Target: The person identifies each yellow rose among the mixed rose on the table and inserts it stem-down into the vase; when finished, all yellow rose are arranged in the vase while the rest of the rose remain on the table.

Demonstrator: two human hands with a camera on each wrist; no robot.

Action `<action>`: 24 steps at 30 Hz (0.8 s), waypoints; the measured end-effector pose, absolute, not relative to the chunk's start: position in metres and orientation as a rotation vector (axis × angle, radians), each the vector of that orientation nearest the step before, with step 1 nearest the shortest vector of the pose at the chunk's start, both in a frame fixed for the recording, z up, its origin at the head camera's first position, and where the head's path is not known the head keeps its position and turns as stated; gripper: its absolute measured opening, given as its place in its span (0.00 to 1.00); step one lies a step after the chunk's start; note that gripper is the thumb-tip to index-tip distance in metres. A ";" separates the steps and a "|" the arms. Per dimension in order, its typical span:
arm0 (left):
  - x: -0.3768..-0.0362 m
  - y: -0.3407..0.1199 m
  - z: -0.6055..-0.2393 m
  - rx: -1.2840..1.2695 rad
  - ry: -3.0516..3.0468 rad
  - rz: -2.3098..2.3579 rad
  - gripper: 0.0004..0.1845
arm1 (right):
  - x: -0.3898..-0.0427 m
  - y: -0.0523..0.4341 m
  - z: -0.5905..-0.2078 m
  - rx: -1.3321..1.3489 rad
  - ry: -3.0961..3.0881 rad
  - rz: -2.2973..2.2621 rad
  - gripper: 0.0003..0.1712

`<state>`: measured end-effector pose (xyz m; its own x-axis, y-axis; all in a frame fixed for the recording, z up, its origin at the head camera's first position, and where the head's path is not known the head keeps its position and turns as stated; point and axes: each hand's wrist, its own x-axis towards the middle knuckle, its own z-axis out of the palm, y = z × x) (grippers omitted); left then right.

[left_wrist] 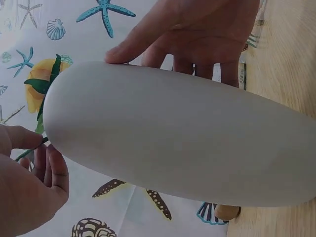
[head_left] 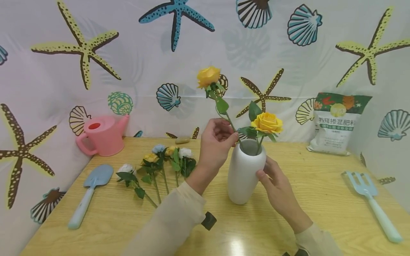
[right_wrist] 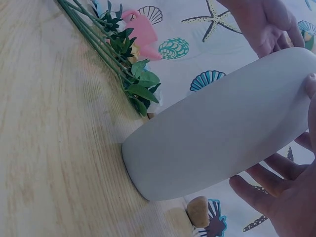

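Note:
A white vase [head_left: 243, 177] stands on the table in front of me, leaning slightly in the head view. My left hand [head_left: 215, 144] pinches the green stem of a yellow rose [head_left: 208, 77] between thumb and fingertips, its lower end in the vase's mouth. Another yellow rose [head_left: 267, 123] stands in the vase, its bloom just over the rim on the right. My right hand [head_left: 279, 193] holds the vase from the right side. In the left wrist view, the right thumb rests on the wall of the vase [left_wrist: 173, 133], with the other fingers partly hidden behind it.
Several loose flowers, including a white rose [head_left: 126, 169] and a blue rose [head_left: 158, 148], lie left of the vase. Farther left are a trowel [head_left: 96, 181] and a pink watering can [head_left: 107, 137]. A fertilizer bag [head_left: 336, 128] and a hand fork [head_left: 371, 202] are at right; a stone [head_left: 182, 140] lies behind.

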<state>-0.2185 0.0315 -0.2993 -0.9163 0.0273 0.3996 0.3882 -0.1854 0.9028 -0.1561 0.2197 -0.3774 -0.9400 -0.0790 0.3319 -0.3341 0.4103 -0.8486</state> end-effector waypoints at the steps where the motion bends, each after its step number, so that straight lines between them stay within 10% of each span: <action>1: -0.218 0.032 -0.300 -0.496 -1.885 -2.140 0.15 | -0.156 0.220 -0.377 0.362 -2.430 1.545 0.28; 24: -0.217 0.032 -0.291 -0.385 -2.053 -2.008 0.07 | -0.155 0.219 -0.376 0.361 -2.427 1.546 0.28</action>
